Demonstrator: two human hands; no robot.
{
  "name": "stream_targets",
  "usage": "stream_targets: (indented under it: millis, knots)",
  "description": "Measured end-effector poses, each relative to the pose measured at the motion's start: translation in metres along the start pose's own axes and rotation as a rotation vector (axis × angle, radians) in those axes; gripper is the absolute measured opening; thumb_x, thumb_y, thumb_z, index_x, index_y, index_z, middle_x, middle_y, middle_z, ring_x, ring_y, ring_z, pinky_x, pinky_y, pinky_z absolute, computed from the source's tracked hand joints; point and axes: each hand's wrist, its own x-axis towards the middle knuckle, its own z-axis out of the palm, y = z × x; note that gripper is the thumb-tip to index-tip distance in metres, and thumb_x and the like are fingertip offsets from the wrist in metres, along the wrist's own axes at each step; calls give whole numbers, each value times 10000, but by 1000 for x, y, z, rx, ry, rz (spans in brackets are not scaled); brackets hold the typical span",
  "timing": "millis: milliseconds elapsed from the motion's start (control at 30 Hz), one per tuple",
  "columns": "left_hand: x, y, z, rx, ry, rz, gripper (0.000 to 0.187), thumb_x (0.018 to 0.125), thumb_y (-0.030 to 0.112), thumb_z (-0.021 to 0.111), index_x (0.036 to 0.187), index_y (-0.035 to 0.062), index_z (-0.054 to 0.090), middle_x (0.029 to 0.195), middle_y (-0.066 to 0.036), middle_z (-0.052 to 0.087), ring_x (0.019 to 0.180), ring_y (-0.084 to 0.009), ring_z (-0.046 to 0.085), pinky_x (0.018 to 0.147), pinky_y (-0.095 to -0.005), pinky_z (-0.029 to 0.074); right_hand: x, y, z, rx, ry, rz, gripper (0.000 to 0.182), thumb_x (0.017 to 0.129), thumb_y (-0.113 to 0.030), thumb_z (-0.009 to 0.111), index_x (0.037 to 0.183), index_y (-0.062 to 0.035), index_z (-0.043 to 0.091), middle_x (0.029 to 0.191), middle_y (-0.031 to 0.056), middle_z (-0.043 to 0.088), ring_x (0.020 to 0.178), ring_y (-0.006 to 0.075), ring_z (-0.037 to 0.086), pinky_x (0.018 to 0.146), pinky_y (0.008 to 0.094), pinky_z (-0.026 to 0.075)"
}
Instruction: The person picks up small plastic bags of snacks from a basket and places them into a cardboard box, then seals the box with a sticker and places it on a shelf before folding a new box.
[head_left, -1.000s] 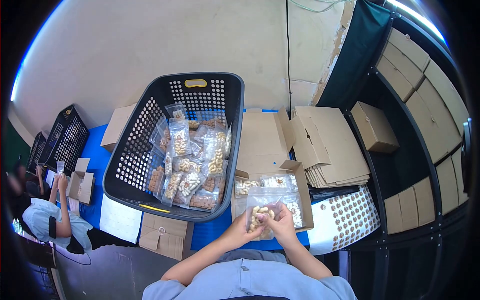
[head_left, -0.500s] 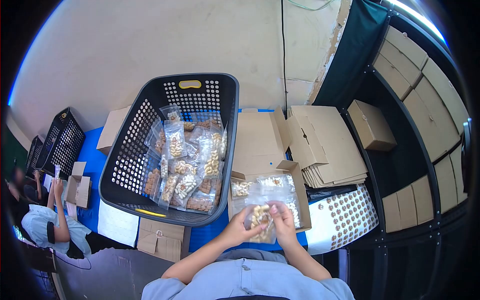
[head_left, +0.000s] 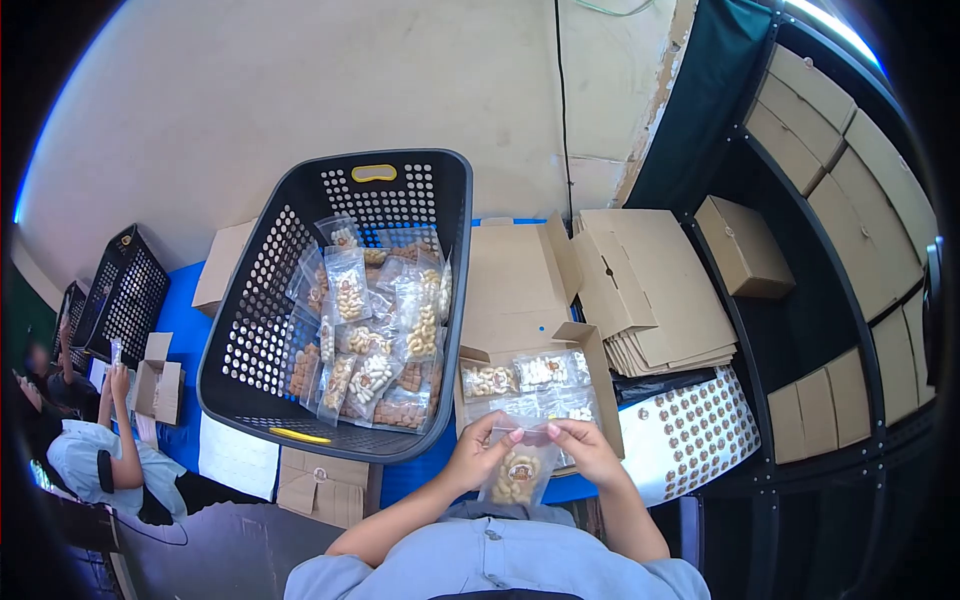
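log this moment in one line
left hand: pinching packet at top | right hand: likewise | open box: holds other packets | basket: holds more packets

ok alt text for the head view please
A person's left hand and right hand pinch the top of a clear bag of pale pieces in front of an open cardboard box holding more bags. Left of the box stands a black basket of filled bags; on the box's right lie flattened cardboard and a sheet of round stickers.
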Motion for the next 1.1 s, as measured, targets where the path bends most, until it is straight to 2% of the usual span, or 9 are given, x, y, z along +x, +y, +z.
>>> stream_targets:
  millis: [167,233,333,467,533,600,633,800,1100]
  knots:
    - [7,-3,0,-95,-52,-98,248,1009,227,513,1113,15,586,1001,-48,617,983,-114,550,911,-274,415,0,-7,-9,-42,-82,27,367,1022,-279,481,1226,-11,626,991,55,677,952,130,601,863,278,460]
    - [9,0,5,8,166,57,320,1015,269,486,1200,14,544,1161,-88,583,1087,-164,540,962,-301,409,3,-16,-1,-164,71,-55,365,1016,-274,489,1243,-20,620,1033,75,661,990,165,590,899,296,452]
    - [11,0,-8,287,48,184,403,997,273,515,1301,11,482,1321,-130,508,1208,-220,504,1023,-331,385,7,-19,12,-493,225,-262,368,1009,-266,493,1268,-30,606,1083,109,623,1016,212,579,920,314,442]
    - [5,8,14,412,-5,306,477,968,244,563,1366,10,443,1394,-157,461,1280,-253,464,1047,-350,374,11,-4,30,-453,149,-288,472,936,-207,603,1372,-51,511,1189,142,525,1099,251,532,955,341,424]
    - [5,5,17,173,18,161,473,952,205,594,1364,6,473,1385,-173,485,1285,-249,473,1040,-353,384,18,-2,31,-534,153,-320,569,867,-180,688,1390,-70,492,1240,145,484,1129,251,507,969,367,416]
    - [5,2,14,170,31,123,371,956,166,594,1278,-13,563,1227,-147,620,1181,-200,555,1006,-332,413,24,-9,40,-498,541,-324,573,814,-162,745,1342,-84,536,1250,145,479,1137,251,507,979,386,408]
    - [4,1,13,111,46,39,342,963,171,583,1253,-11,581,1155,-139,656,1153,-212,577,1008,-336,412,28,-8,36,-377,550,-333,397,781,-149,776,1152,-64,661,1187,127,543,1125,242,524,970,396,408]
    - [8,-4,5,56,72,16,325,1009,222,502,1228,6,609,1046,-122,712,1096,-225,616,1018,-333,401,32,1,20,-220,359,-281,117,829,-119,731,851,-4,730,989,113,665,1024,198,593,934,336,435]
    - [17,4,-8,291,-6,363,597,1024,413,384,1448,-6,365,1480,-210,393,1374,-314,381,1143,-410,236,30,-1,12,-71,424,-257,372,999,-268,523,1177,37,637,1116,144,660,1041,191,626,881,320,502]
